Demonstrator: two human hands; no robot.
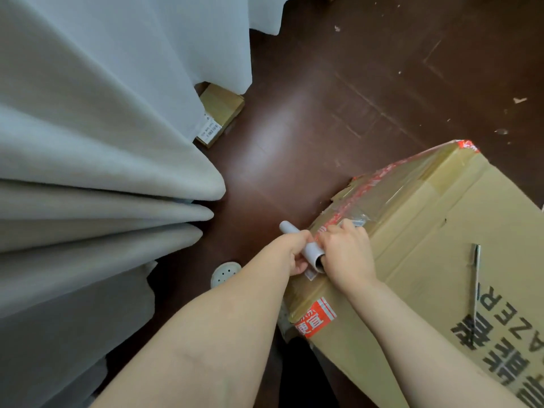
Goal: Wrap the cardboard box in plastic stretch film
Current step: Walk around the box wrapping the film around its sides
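- Film roll (312,251), a pale tube, lies along the taped top edge of the cardboard box (426,231), caught between both hands.
- Left hand (295,254) curls its fingers round the roll's middle; the far end sticks out beyond it.
- Right hand (346,256) clasps the near, open end, knuckles bent over the box edge.
- Right of the right hand, a pen (475,278) lies on the box top.
- Left of the left hand hang grey curtains (88,142).
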